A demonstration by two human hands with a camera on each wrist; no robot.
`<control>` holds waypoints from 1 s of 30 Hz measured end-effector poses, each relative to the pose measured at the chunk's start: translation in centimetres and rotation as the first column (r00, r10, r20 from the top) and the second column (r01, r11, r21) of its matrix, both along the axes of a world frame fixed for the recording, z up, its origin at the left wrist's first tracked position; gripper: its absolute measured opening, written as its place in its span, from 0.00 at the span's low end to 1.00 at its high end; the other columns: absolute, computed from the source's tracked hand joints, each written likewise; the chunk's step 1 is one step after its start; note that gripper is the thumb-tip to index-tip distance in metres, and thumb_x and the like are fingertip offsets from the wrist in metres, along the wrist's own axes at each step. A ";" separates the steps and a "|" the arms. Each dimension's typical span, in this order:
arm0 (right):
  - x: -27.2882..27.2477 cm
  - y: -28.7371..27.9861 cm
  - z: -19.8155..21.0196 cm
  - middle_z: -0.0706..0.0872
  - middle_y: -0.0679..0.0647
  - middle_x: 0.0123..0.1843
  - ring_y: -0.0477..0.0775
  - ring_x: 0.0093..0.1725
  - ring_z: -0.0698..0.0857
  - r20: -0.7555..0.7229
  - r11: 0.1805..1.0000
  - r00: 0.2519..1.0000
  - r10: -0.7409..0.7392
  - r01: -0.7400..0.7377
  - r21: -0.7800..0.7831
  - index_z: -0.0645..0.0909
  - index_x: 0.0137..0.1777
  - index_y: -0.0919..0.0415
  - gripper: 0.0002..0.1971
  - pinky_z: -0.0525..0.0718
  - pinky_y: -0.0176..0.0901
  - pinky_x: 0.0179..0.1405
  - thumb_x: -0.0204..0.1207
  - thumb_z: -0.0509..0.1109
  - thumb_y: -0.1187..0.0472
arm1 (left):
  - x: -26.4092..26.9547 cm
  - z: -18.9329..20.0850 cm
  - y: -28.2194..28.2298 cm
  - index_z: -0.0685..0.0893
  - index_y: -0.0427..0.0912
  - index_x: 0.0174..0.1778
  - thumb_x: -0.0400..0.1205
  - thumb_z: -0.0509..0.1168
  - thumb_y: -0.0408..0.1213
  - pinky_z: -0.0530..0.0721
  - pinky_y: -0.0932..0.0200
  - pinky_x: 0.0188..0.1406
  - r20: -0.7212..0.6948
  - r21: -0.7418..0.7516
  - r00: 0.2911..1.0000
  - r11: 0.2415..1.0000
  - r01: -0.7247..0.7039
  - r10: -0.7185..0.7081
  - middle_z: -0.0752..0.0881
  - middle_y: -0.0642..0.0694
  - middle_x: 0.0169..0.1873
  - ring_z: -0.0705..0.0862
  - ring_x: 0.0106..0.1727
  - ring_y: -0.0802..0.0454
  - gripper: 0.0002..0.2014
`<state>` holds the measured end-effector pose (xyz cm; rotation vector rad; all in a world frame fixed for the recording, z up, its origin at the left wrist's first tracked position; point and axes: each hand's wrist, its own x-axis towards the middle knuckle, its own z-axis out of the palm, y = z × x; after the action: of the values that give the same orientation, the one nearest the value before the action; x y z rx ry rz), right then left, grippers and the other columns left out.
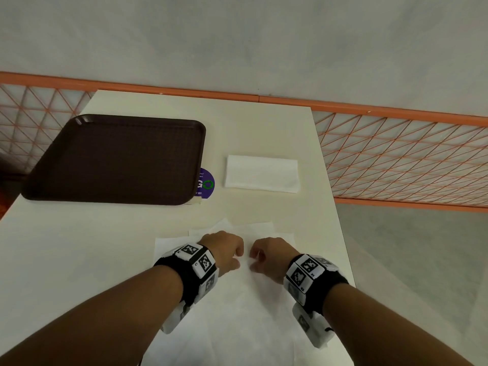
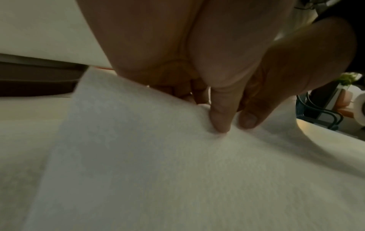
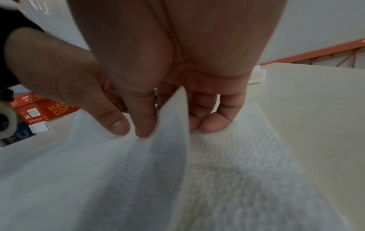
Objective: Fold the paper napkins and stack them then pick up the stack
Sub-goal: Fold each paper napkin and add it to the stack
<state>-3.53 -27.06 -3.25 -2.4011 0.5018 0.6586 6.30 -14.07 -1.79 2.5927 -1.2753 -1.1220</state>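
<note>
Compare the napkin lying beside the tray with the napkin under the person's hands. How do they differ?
The napkin beside the tray is folded into a neat rectangle; the napkin under the hands is spread open. The first lies untouched; the left hand and right hand pinch the second. Both are white paper on the table.

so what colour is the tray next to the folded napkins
Dark brown tray, with a fine grid texture; the head view shows it best.

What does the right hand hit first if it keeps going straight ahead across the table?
Probably the folded napkin stack. The right hand, pinching an unfolded napkin, points away from the body toward it, with only bare table between. Depth is hard to judge.
</note>
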 end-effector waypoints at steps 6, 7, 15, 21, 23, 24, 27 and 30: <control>-0.1 -0.6 0.9 0.81 0.46 0.43 0.48 0.43 0.79 0.055 0.998 0.997 0.050 -0.052 0.035 0.83 0.47 0.54 0.04 0.73 0.36 0.41 0.75 0.71 0.56 | 0.8 0.6 0.4 0.85 0.48 0.58 0.81 0.65 0.49 0.77 0.62 0.49 -0.119 -0.034 0.993 0.999 0.001 -0.005 0.86 0.51 0.54 0.83 0.53 0.52 0.13; -0.1 -0.7 1.0 0.81 0.46 0.43 0.48 0.43 0.79 0.066 0.998 0.996 0.052 -0.055 0.038 0.81 0.46 0.52 0.02 0.73 0.35 0.38 0.75 0.71 0.56 | 0.9 0.6 0.4 0.85 0.49 0.57 0.81 0.65 0.50 0.77 0.62 0.47 -0.138 -0.036 0.990 0.999 -0.002 -0.003 0.86 0.51 0.51 0.83 0.50 0.52 0.13; 0.3 -1.3 1.3 0.81 0.46 0.43 0.47 0.43 0.78 0.080 0.997 0.994 0.075 -0.076 0.005 0.86 0.52 0.57 0.07 0.70 0.32 0.35 0.76 0.70 0.59 | 1.8 0.4 0.2 0.86 0.45 0.56 0.80 0.68 0.46 0.75 0.64 0.46 -0.116 -0.031 0.993 0.999 -0.008 0.004 0.87 0.46 0.53 0.81 0.47 0.52 0.12; 0.3 -1.8 0.9 0.82 0.44 0.41 0.45 0.42 0.78 0.082 0.998 0.995 0.060 -0.062 0.018 0.87 0.51 0.56 0.08 0.69 0.27 0.33 0.77 0.71 0.56 | 1.8 0.2 0.3 0.87 0.44 0.56 0.82 0.66 0.47 0.78 0.63 0.50 -0.141 -0.063 0.990 0.998 -0.032 0.023 0.88 0.48 0.51 0.83 0.48 0.52 0.12; 0.5 -1.5 0.8 0.82 0.44 0.38 0.45 0.41 0.79 0.094 0.998 0.994 0.050 -0.054 0.040 0.87 0.50 0.57 0.08 0.70 0.29 0.34 0.78 0.71 0.55 | 1.6 0.0 0.0 0.87 0.45 0.55 0.82 0.66 0.46 0.78 0.63 0.50 -0.146 -0.086 0.989 0.996 -0.030 0.017 0.88 0.49 0.51 0.83 0.48 0.53 0.12; 0.5 -1.4 0.8 0.81 0.44 0.37 0.45 0.40 0.79 0.097 0.998 0.994 0.042 -0.046 0.049 0.88 0.50 0.57 0.08 0.70 0.29 0.33 0.78 0.70 0.54 | 1.7 -0.2 -0.1 0.87 0.45 0.54 0.82 0.66 0.46 0.79 0.61 0.51 -0.143 -0.092 0.990 0.995 -0.028 0.015 0.88 0.49 0.51 0.84 0.50 0.52 0.11; 0.5 -1.4 0.7 0.86 0.47 0.43 0.45 0.43 0.79 0.085 0.999 0.996 0.030 -0.033 0.033 0.88 0.50 0.57 0.09 0.73 0.33 0.41 0.78 0.70 0.54 | 2.1 -0.5 0.3 0.87 0.44 0.55 0.82 0.66 0.45 0.80 0.61 0.53 -0.137 -0.088 0.990 0.996 -0.034 0.022 0.88 0.48 0.51 0.85 0.54 0.50 0.11; 0.1 -1.9 0.5 0.89 0.51 0.50 0.47 0.45 0.80 0.050 1.000 0.999 0.003 -0.002 -0.004 0.88 0.52 0.57 0.10 0.75 0.36 0.45 0.79 0.70 0.53 | 2.7 -0.9 1.4 0.87 0.42 0.55 0.82 0.66 0.44 0.80 0.60 0.53 -0.124 -0.048 0.992 0.998 -0.042 0.036 0.88 0.48 0.48 0.84 0.50 0.51 0.11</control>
<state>-3.39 -28.98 -2.71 -2.4165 0.4796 0.5971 9.02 -12.66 -2.71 2.4589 -1.2059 -1.2050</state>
